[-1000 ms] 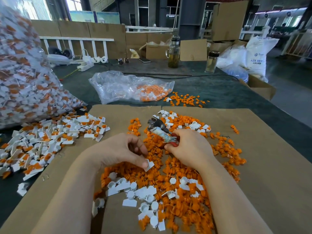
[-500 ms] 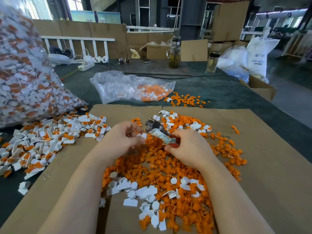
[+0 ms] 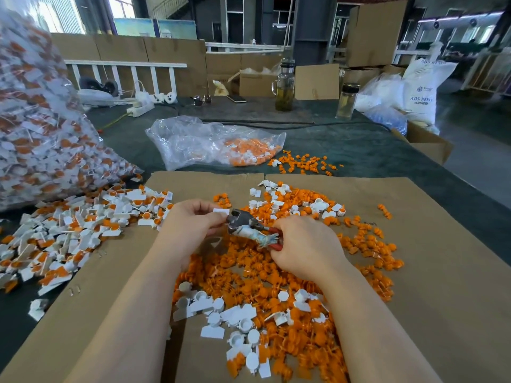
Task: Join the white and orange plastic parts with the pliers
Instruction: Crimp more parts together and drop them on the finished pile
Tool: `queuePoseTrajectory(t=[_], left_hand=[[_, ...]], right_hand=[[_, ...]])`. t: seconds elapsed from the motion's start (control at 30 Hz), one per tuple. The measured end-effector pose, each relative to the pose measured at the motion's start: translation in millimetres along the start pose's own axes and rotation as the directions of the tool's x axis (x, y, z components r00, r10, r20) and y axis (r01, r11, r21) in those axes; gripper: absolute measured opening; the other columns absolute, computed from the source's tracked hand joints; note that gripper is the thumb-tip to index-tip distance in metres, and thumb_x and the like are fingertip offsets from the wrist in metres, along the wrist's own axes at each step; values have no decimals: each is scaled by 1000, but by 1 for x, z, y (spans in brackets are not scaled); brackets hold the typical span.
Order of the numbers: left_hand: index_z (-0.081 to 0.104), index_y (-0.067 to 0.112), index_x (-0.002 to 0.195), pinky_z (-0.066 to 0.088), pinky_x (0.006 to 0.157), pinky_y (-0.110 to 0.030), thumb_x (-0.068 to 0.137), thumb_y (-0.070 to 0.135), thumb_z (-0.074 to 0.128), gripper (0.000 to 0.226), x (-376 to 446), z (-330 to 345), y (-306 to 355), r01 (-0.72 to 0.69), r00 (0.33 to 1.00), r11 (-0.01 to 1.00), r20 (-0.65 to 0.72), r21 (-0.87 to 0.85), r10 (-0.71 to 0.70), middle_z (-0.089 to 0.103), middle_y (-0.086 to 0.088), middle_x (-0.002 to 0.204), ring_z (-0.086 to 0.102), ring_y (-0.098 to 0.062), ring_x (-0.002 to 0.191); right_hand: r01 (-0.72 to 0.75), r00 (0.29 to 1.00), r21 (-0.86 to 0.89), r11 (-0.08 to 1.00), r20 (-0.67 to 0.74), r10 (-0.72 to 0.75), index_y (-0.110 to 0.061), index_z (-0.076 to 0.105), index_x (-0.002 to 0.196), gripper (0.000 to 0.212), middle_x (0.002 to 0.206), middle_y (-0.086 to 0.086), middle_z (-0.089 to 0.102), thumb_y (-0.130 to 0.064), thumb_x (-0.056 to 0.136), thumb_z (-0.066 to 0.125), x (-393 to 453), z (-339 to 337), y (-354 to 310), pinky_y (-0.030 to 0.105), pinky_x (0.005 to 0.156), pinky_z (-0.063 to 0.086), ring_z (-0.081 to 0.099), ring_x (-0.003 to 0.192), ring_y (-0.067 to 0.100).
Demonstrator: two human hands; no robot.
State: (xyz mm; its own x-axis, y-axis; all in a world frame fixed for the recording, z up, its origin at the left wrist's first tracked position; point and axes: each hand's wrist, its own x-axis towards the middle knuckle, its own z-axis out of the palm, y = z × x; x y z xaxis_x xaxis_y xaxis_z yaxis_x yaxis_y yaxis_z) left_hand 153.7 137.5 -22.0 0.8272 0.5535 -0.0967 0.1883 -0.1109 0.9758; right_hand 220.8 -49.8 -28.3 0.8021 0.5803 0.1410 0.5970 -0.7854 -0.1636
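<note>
My left hand pinches a white plastic part between thumb and fingertips, holding its flat tab right up against the metal head of the pliers. My right hand is curled around the red handles of the pliers, whose taped shank points left toward the white piece; whether the jaws are closed on the part I cannot tell (my left fingers hide the contact).

Both hands hover over the middle of the cardboard sheet that covers the desk. Under them spreads a heap of loose orange parts, with a cluster of loose white parts toward the near edge and a few more white ones toward the far edge. Along the cardboard's left edge, spilling onto the dark desk cloth, lies a pile of joined white-and-orange pieces. A large clear bag of joined pieces stands at the far left corner, and a smaller plastic bag with orange parts lies beyond the cardboard's far edge.
</note>
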Motion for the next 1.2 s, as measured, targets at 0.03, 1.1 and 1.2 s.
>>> queuePoseTrajectory(t=[0.03, 1.1, 1.2], left_hand=[[73, 15, 86, 50, 72, -29, 86, 14, 75, 2, 0, 0, -1, -9, 1000, 1000, -16, 12, 9, 72, 1, 71, 63, -8, 63], [69, 7, 82, 57, 61, -24, 80, 8, 77, 8, -31, 50, 20, 62, 991, 926, 135, -371, -12, 75, -15, 76, 73, -16, 69], [71, 6, 81, 57, 60, -24, 80, 5, 76, 5, -31, 50, 20, 66, 992, 903, 122, -424, -16, 74, -14, 73, 74, -17, 70]], right_hand=[[-12, 1000, -4, 1000, -8, 12, -29, 57, 90, 15, 79, -10, 54, -43, 86, 62, 0, 0, 0, 26, 51, 41, 52, 70, 10], [101, 906, 774, 625, -331, 264, -29, 62, 97, 10, 82, -18, 64, -28, 89, 68, -2, -11, -6, 2, 63, 41, 58, 85, -10], [80, 894, 739, 669, -350, 279, -28, 61, 99, 13, 86, -17, 64, -31, 89, 68, -1, -8, -7, 7, 63, 44, 62, 82, -3]])
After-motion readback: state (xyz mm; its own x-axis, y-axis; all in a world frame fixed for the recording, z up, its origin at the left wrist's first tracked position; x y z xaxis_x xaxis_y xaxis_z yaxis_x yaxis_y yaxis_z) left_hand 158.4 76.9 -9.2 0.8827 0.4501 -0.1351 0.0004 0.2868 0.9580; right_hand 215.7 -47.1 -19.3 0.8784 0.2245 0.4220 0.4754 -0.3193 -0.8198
